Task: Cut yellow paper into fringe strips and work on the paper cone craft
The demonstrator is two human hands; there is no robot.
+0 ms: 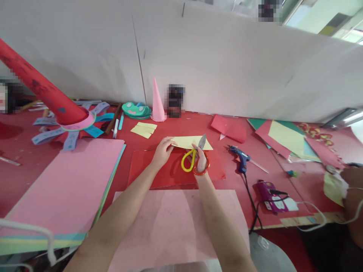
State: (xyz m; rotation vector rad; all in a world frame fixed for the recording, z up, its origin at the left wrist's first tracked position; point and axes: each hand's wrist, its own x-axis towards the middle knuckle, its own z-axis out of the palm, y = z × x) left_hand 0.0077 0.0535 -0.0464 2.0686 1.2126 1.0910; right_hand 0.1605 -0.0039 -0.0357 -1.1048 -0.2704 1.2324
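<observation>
My left hand pinches the left end of a strip of yellow paper between thumb and fingers. Near its right end, my right hand grips a pair of scissors, fingertips at the paper. The pointed blades stick up and away from me, and a yellow handle loop hangs to the left of the hand. A red-orange loop circles the hand near the wrist; whether it is the other handle or a bangle I cannot tell. Beneath both hands lies a red sheet.
Yellow paper pieces, a pink paper cone and green frog-face cutouts sit toward the wall. Left are stacked coloured sheets and a red paper tube. A corded glue gun and purple power box lie right.
</observation>
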